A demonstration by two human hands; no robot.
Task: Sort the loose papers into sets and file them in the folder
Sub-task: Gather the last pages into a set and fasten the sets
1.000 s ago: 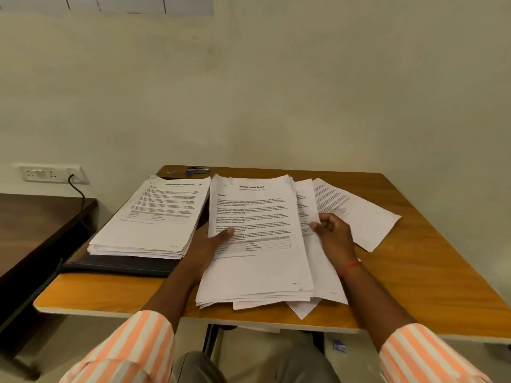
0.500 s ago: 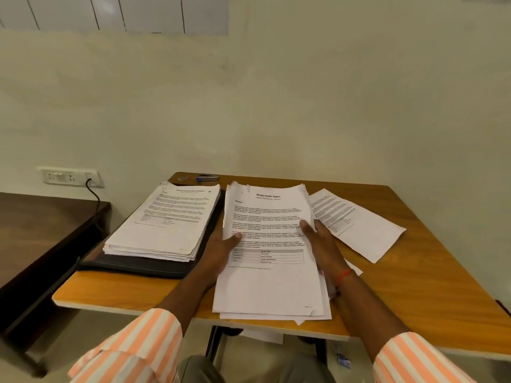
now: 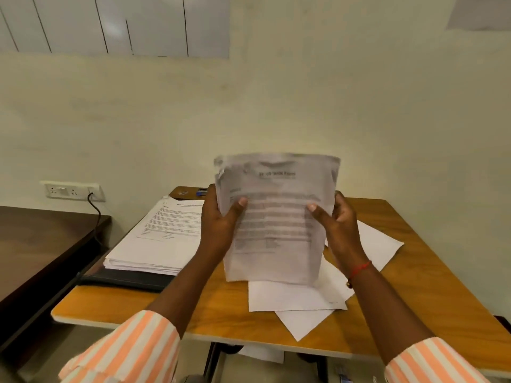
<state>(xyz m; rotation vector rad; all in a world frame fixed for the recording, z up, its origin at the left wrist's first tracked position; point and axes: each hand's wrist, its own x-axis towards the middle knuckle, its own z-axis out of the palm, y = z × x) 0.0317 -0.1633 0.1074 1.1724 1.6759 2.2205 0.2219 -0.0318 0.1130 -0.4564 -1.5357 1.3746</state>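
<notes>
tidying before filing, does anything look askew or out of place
Loose sheets lie crooked on the table under the held bundle, one turned cornerwise near the front edge. A sheet shows beneath the table, perhaps dropped.

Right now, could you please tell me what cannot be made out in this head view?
All in the head view:
Sheaf of papers gripped by left hand and right hand: motion blur makes its text unreadable; its front page hides the sheet count.
Black folder: the paper stack covers most of it.
Loose sheets on the table: partly behind the sheaf and right hand.
Small blue item at the far edge: too small to identify.
</notes>
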